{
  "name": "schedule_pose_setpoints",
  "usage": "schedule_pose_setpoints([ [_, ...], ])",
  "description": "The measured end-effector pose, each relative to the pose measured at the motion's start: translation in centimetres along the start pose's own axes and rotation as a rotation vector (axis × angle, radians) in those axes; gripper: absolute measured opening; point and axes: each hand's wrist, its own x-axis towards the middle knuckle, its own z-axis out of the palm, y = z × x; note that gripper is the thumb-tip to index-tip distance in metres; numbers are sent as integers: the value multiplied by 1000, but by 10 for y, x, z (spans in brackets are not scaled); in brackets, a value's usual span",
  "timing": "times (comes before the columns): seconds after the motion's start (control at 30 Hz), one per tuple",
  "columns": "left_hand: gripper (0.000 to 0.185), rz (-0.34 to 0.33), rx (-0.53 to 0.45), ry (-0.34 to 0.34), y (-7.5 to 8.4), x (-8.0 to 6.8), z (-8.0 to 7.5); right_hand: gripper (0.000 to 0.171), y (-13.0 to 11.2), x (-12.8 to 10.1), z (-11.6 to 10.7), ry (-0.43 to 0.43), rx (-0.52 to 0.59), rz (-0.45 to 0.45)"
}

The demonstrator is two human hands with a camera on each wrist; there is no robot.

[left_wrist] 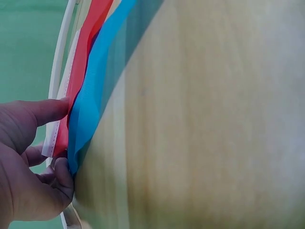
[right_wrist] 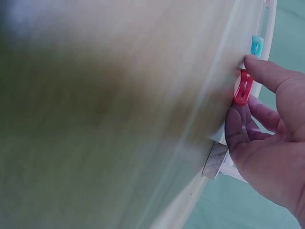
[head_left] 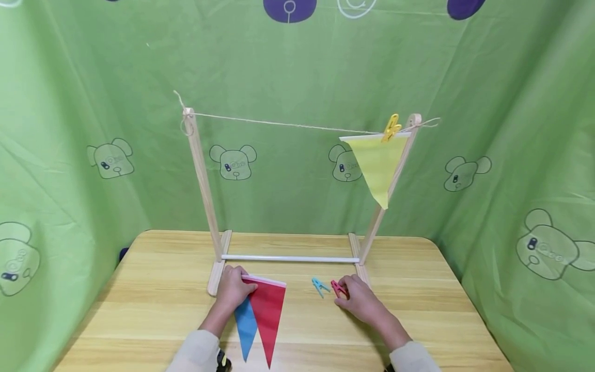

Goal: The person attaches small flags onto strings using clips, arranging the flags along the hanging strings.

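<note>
My left hand (head_left: 233, 287) grips a red pennant (head_left: 267, 310) by the corner of its white-edged top, with the thumb lying over the front. Behind it hangs a blue pennant (head_left: 245, 325), held in the same grip; in the left wrist view the red cloth (left_wrist: 90, 33) and blue cloth (left_wrist: 88, 105) are layered between thumb and fingers. Low over the table, my right hand (head_left: 362, 300) has thumb and fingers around a pink clothespin (right_wrist: 243, 88). A light-blue clothespin (head_left: 321, 286) lies just left of it.
Behind the hands stands a wooden frame (head_left: 203, 181) with a string (head_left: 279, 123) tied between its posts and a white rod (head_left: 288, 258) low across. A yellow clothespin (head_left: 391, 128) holds a yellow pennant (head_left: 378, 163) near the right post. Green curtain (head_left: 288, 206) surrounds the wooden table (head_left: 418, 289).
</note>
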Motion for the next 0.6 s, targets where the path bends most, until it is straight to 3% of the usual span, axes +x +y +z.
schedule_pose_setpoints([
  [0.6,24,-2,26,-18,3,-3,1,30,0,-2,1,17,-37,-9],
])
